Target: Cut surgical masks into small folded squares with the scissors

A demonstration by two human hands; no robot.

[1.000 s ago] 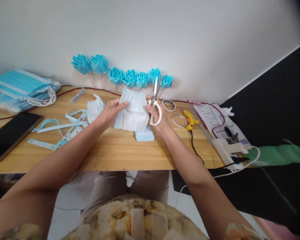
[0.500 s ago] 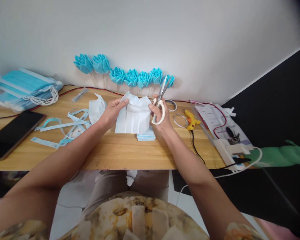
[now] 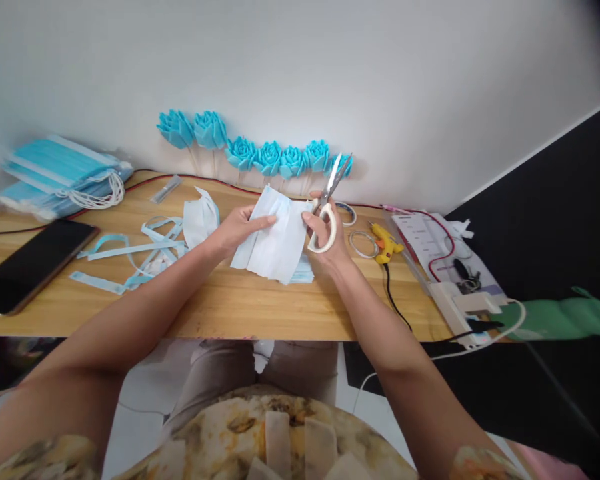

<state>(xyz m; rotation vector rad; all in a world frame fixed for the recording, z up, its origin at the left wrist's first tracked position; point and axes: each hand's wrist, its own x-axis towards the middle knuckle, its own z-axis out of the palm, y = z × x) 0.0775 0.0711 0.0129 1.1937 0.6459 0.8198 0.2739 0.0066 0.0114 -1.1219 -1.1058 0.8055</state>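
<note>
- Head view: the left hand (image 3: 247,227) grasps the left side of a pale blue-white, creased sheet of thin fabric (image 3: 275,243), thumb on top.
- The right hand (image 3: 330,243) grips white-handled steel scissors (image 3: 326,199) and pinches the sheet's right edge; blades are parted and point away from the person, presumably to leave thumb and fingers free for the fabric.
- The sheet is held above the wooden bench (image 3: 260,317), between both hands, apparently so it spreads out.
- A neat stack of small pale-blue pieces (image 3: 305,272) lies partly hidden behind the sheet; contact cannot be determined.
- Narrow pale-blue fabric strips (image 3: 130,251) lie loosely left, seemingly set aside.
- Seven bright-blue layered flowers on thin sticks (image 3: 269,159) lean along the wall, likely to protect their petals.
</note>
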